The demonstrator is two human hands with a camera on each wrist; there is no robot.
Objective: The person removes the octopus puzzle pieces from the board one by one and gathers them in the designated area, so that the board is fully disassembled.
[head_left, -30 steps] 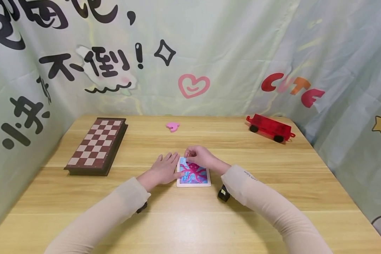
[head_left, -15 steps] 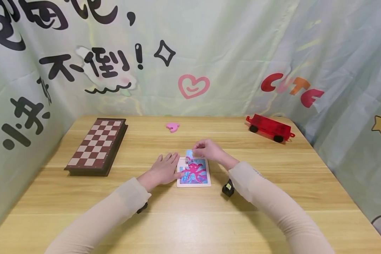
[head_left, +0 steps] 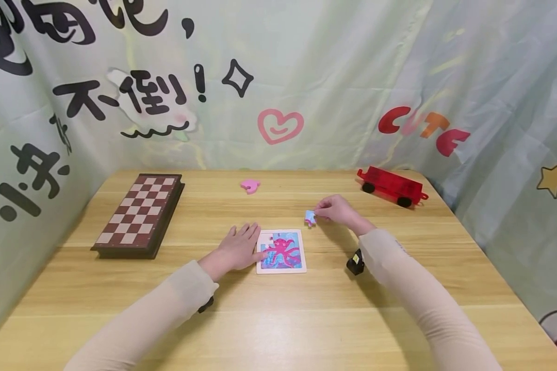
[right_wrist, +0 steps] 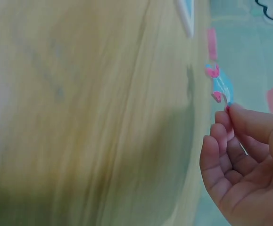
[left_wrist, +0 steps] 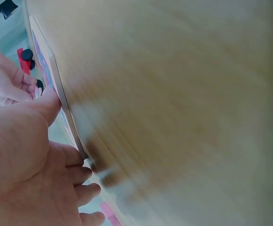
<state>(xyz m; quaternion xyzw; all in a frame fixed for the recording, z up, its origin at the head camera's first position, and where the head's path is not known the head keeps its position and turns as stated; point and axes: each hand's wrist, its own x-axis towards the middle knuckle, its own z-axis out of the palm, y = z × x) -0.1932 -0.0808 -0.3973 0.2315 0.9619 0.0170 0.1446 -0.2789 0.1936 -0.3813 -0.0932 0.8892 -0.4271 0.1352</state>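
A small puzzle with a pink octopus on blue, the jigsaw puzzle (head_left: 285, 252), lies in its pale frame mid-table. Its upper left corner shows bare backing where a piece is out. My left hand (head_left: 235, 248) lies flat at the puzzle's left side, its thumb over the frame edge; the left wrist view shows that thumb (left_wrist: 49, 106) on the rim. To the right of the puzzle, my right hand (head_left: 339, 211) pinches a blue and pink puzzle piece (head_left: 310, 218) between thumb and fingertips. The right wrist view shows the piece's (right_wrist: 222, 87) knobbed edge.
A folded chessboard (head_left: 139, 214) sits at the left. Near the back edge lies a pink heart-like piece (head_left: 250, 186). At the back right is a red toy wagon (head_left: 392, 186) with black wheels. A printed curtain (head_left: 278, 77) hangs behind the table.
My right hand has lifted the puzzle piece out of the upper left of the puzzle and carried it right, off the frame. The left hand has stayed in place.
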